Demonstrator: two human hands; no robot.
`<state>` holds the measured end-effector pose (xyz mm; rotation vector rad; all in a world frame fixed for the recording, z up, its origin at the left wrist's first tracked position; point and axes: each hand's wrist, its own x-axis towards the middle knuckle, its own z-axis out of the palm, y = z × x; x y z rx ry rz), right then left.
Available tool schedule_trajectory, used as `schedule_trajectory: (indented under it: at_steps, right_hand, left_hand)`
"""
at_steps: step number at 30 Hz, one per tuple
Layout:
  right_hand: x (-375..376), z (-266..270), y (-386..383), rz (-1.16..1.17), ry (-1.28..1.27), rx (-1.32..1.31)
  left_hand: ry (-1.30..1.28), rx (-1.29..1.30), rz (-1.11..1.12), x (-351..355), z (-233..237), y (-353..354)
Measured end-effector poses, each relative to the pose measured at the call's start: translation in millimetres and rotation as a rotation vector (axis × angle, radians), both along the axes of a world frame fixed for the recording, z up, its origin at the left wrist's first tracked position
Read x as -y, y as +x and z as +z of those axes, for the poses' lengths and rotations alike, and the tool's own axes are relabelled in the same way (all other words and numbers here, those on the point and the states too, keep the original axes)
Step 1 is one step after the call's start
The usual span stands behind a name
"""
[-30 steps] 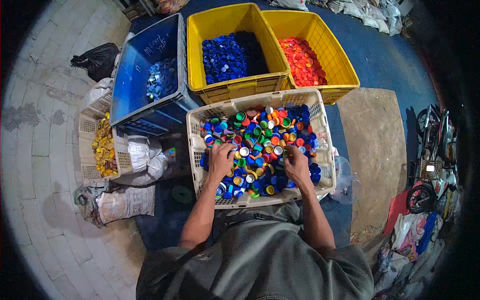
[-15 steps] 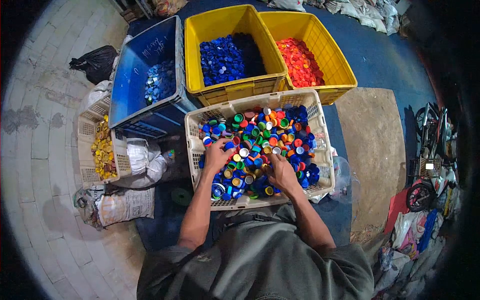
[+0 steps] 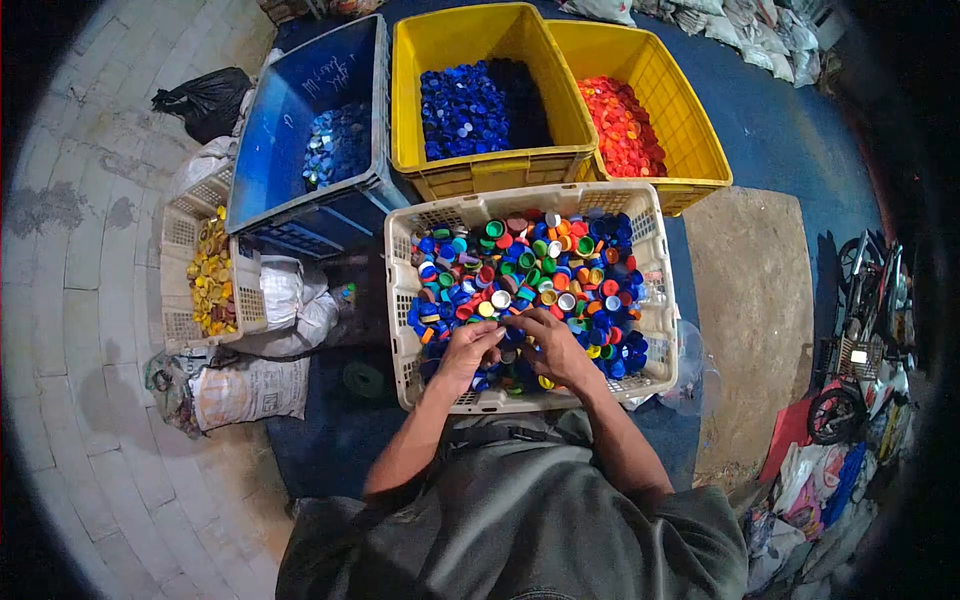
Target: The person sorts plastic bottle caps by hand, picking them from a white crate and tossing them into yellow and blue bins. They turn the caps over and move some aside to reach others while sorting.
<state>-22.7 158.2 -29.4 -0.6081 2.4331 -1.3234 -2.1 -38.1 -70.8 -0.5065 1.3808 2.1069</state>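
A white plastic crate (image 3: 657, 345) stands in front of me, full of mixed bottle caps (image 3: 530, 262) in blue, green, red, orange, white and yellow. Over its near half, my left hand (image 3: 468, 355) and my right hand (image 3: 556, 352) meet, fingertips almost touching. The left fingers are curled together in a pinch. My right hand's fingers bend inward toward the left ones. What lies between the fingertips is too small to make out. Loose caps surround both hands.
Beyond the crate stand a blue bin (image 3: 262, 165) with light blue caps, a yellow bin (image 3: 420, 40) with dark blue caps, and another yellow bin (image 3: 690, 120) with red caps. A smaller crate (image 3: 183, 318) of yellow caps and a sack (image 3: 250, 392) are at left.
Both hands have come together over the crate's near middle; the left moved right and nearer to me. The whole view has shifted slightly.
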Motion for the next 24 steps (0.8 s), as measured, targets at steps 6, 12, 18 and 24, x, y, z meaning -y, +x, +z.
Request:
schedule_trajectory:
  at_steps: [6,12,18,24]
  right_hand:
    - [4,15,8,-0.026,-0.129,-0.004]
    - [2,7,9,-0.051,-0.069,0.051]
    - [5,0,16,-0.124,-0.130,0.100]
    - [6,-25,24,-0.232,-0.235,0.153]
  left_hand:
    - [0.038,0.052,-0.021,5,4,1]
    - [0.068,0.076,-0.101,5,13,0]
    - [0.116,0.149,-0.109,2,10,6]
    - [0.244,0.136,-0.059,2,10,12]
